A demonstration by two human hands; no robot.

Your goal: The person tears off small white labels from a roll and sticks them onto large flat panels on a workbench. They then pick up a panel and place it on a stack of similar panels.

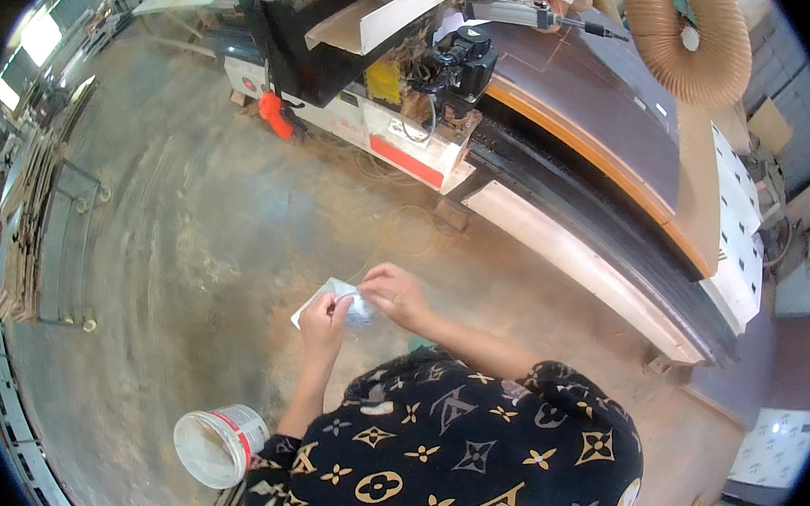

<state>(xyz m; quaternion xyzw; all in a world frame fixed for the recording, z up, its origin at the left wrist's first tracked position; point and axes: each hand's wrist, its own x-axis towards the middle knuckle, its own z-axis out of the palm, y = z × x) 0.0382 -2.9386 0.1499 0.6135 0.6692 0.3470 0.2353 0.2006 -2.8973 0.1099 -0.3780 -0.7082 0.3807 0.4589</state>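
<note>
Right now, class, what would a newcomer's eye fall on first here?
Probably the large machine across the upper right, with a ribbed beige hose curling near the top edge. Then the left hand and right hand, close together near the centre, by a pale object. A white bucket sits lower left.

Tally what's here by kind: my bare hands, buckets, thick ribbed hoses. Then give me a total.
Hands: 2, left hand and right hand
Buckets: 1, white bucket with red markings
Thick ribbed hoses: 1, beige hose
Total: 4
</note>
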